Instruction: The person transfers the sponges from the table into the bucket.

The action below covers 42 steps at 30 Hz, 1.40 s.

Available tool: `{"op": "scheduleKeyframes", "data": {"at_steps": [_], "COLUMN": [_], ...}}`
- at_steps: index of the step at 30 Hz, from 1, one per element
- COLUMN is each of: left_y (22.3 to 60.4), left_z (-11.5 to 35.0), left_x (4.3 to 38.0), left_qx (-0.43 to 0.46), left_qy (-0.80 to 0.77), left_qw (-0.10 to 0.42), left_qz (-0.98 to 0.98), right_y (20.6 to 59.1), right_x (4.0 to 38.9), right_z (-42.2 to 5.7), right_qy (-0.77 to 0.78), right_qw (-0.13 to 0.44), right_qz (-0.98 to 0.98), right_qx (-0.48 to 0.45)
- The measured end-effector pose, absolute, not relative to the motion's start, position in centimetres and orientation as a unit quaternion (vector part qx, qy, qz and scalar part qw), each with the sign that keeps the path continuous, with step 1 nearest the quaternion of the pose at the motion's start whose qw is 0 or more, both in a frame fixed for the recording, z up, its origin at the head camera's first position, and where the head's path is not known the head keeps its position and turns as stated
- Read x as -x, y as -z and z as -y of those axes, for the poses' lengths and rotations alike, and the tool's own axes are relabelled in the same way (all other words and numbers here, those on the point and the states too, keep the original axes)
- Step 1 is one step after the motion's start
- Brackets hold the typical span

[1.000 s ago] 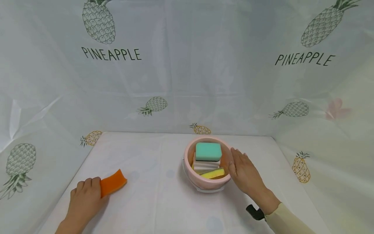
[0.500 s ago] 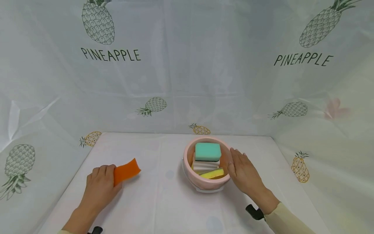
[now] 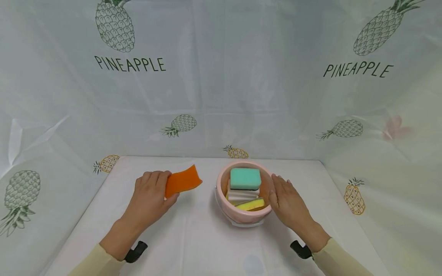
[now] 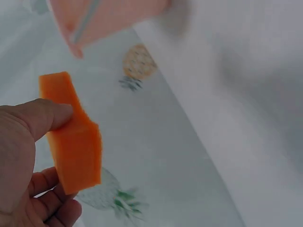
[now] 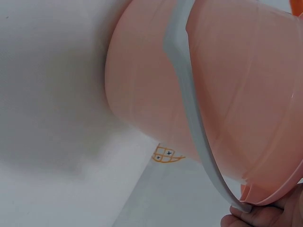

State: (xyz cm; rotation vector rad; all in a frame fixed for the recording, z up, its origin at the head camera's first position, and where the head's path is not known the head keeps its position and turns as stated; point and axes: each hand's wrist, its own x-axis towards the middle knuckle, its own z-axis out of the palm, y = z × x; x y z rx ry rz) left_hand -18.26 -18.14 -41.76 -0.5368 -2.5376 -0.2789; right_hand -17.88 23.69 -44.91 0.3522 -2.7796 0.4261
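Observation:
My left hand (image 3: pixel 150 197) pinches an orange sponge (image 3: pixel 183 181) between thumb and fingers, above the table and left of a pink bucket (image 3: pixel 224 205). In the left wrist view the sponge (image 4: pixel 75 151) looks bent, with the thumb pressed on its face. Inside the bucket lie a teal sponge (image 3: pixel 245 178), a whitish ridged piece (image 3: pixel 241 196) and a yellow sponge (image 3: pixel 252 204). My right hand (image 3: pixel 291 203) rests against the bucket's right rim, its fingers straight. The right wrist view has its fingertips by the end of the grey bucket handle (image 5: pixel 194 109).
The bucket stands on a white-covered table (image 3: pixel 193 245). A pineapple-print plastic sheet (image 3: pixel 241 84) hangs behind the table and along both sides. Each wrist carries a black strap piece (image 3: pixel 136 252).
My left hand has moved right and away from me with the orange sponge, closer to the bucket. The right hand and the bucket have stayed in place.

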Motion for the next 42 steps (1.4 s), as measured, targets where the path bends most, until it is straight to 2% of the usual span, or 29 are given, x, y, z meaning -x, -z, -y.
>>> {"op": "scheduleKeyframes", "data": {"at_steps": [9,16,21,42], "left_y": [38.0,37.0,36.7,38.2], "left_z": [11.3,6.7,4.1,0.5], "left_x": [18.4,19.2,19.9,21.0], "left_qx": [0.258,0.305,0.322,0.323], "left_qy": [0.12,0.116,0.099,0.036], "left_qw": [0.192,0.115,0.077,-0.005], "left_qz": [0.939,0.938,0.938,0.946], "right_y": [44.9,45.0,44.9,44.8], "right_x": [17.8,17.8,17.8,17.7], "right_z": [-23.7,-23.8,-23.9,-23.7], "right_qy": [-0.152,-0.151,-0.155,-0.153], "right_qw": [0.153,0.15,0.148,0.138], "right_qz": [0.969,0.97,0.969,0.972], "right_qx": [-0.12,-0.117,-0.119,-0.112]}}
